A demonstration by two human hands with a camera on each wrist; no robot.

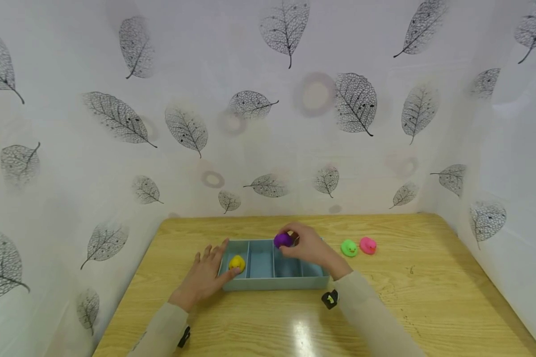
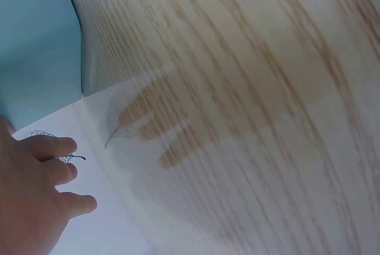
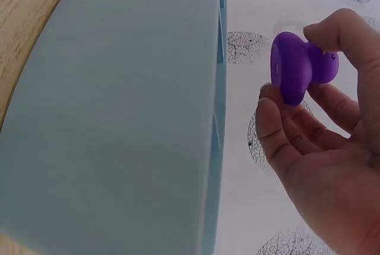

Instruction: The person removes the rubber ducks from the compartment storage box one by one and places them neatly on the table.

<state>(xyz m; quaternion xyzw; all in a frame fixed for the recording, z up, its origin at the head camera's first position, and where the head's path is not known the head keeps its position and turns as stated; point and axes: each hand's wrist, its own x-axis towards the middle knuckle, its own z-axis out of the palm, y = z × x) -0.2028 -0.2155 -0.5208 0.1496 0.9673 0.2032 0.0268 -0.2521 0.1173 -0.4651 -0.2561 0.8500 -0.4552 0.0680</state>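
A purple rubber duck is pinched between the thumb and fingers of my right hand. In the head view it overlaps the back of the blue divided box, near the third compartment from the left; the right wrist view shows it above the box's rim. My left hand rests at the box's left end, fingers spread along the side and thumb over the front left corner. In the leftmost compartment sits a yellow rubber duck. The left wrist view shows the outstretched fingers beside the box.
To the right of the box, a green duck and a pink duck stand side by side on the wooden table. Leaf-patterned white sheeting encloses the table at the back and sides.
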